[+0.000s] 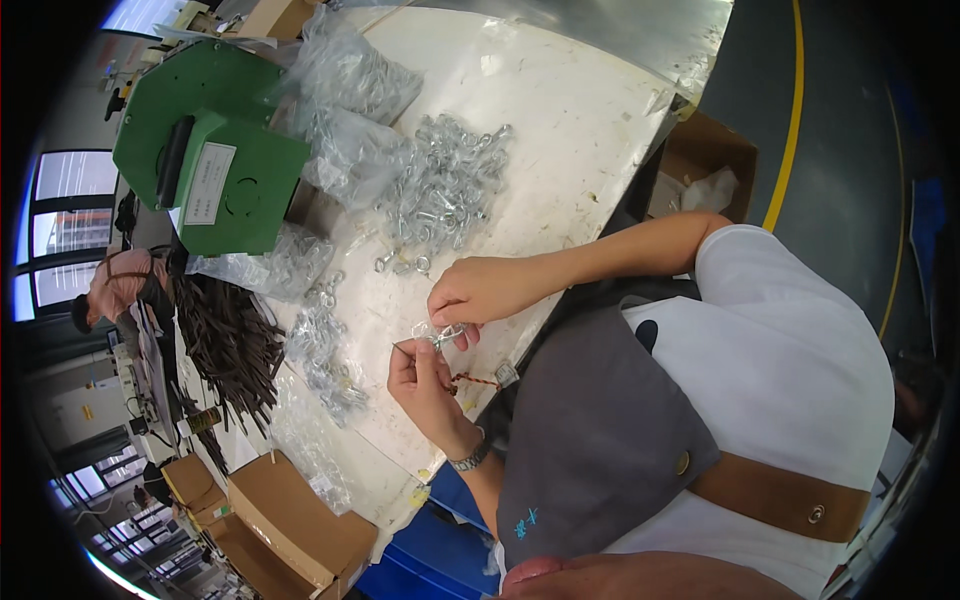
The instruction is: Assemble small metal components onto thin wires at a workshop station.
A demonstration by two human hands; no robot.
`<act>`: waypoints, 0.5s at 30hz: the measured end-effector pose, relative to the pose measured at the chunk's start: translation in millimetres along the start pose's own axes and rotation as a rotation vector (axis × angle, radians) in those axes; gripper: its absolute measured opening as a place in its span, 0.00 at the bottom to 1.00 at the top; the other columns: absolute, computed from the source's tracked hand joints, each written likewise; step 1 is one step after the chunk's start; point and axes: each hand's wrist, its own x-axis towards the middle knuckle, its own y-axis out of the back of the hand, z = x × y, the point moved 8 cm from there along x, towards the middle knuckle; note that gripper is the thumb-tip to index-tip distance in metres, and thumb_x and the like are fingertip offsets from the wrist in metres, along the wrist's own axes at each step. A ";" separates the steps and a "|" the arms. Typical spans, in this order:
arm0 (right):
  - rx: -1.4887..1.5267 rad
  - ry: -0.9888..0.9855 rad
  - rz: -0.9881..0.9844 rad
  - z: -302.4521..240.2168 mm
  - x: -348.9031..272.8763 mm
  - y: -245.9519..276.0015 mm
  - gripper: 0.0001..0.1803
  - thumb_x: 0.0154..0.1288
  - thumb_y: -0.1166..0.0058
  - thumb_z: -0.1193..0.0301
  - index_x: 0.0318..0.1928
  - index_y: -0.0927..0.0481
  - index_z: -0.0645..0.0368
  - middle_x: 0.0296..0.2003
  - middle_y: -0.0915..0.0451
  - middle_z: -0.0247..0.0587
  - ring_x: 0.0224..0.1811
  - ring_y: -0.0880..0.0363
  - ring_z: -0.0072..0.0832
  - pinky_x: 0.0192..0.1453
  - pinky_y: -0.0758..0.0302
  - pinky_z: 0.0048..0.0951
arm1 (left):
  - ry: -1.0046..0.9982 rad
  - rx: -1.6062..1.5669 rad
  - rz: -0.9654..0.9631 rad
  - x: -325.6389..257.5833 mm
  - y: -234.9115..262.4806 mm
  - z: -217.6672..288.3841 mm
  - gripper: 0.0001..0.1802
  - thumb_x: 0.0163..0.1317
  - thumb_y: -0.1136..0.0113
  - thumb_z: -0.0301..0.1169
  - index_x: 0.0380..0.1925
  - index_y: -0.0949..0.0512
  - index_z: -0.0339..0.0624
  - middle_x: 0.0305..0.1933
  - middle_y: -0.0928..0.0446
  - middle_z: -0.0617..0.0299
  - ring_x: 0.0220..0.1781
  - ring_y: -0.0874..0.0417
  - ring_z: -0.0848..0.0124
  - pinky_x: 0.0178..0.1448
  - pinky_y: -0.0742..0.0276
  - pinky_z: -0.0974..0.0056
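Pale and scuffed, the table (pixel 560 130) spreads out beneath the fingers, with a green machine (pixel 265 175) well beyond them. Thumb and fingers of the left hand (pixel 425 392) pinch a small metal piece (pixel 440 338); the right hand (pixel 492 288) bends its fingers against the same spot, though I cannot tell whether they grip it. Near the right fingers but apart from them lies a loose heap of metal rings (pixel 440 190), and past the left fingers a smaller heap (pixel 318 350). Just beside the left hand, a red cord (pixel 476 379) could snag if that wrist turns. Because the piece looks slick, a weak pinch might drop it, and among so many lookalikes it could get lost.
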 end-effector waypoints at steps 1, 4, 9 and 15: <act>0.001 -0.002 -0.001 -0.2 0.0 0.9 0.17 0.83 0.53 0.66 0.44 0.15 0.65 0.37 0.09 0.41 0.34 0.10 0.27 0.39 0.15 0.30 | -0.010 0.014 -0.009 0.6 2.0 0.8 0.08 0.76 0.38 0.27 0.35 0.22 0.36 0.24 0.27 0.69 0.20 0.37 0.85 0.25 0.46 0.75; 0.146 -0.035 -0.099 3.7 -2.0 -0.6 0.13 0.79 0.46 0.66 0.43 0.15 0.64 0.36 0.09 0.41 0.35 0.10 0.26 0.40 0.16 0.30 | -0.017 0.049 -0.025 0.8 0.4 4.2 0.08 0.76 0.38 0.27 0.35 0.22 0.36 0.25 0.27 0.69 0.21 0.37 0.85 0.25 0.45 0.76; 0.180 -0.022 -0.190 11.0 -0.4 -9.3 0.09 0.75 0.40 0.70 0.43 0.15 0.65 0.36 0.09 0.41 0.36 0.10 0.24 0.41 0.17 0.27 | -0.028 0.069 0.001 -1.1 -1.3 9.0 0.08 0.77 0.38 0.28 0.38 0.20 0.35 0.26 0.25 0.68 0.22 0.35 0.85 0.26 0.44 0.76; 0.311 -0.113 -0.350 24.2 1.6 -25.5 0.10 0.77 0.41 0.68 0.45 0.16 0.65 0.37 0.09 0.44 0.31 0.12 0.22 0.36 0.17 0.25 | -0.051 0.193 0.004 -3.5 2.0 7.9 0.08 0.77 0.38 0.26 0.37 0.17 0.33 0.27 0.22 0.65 0.23 0.32 0.82 0.26 0.41 0.73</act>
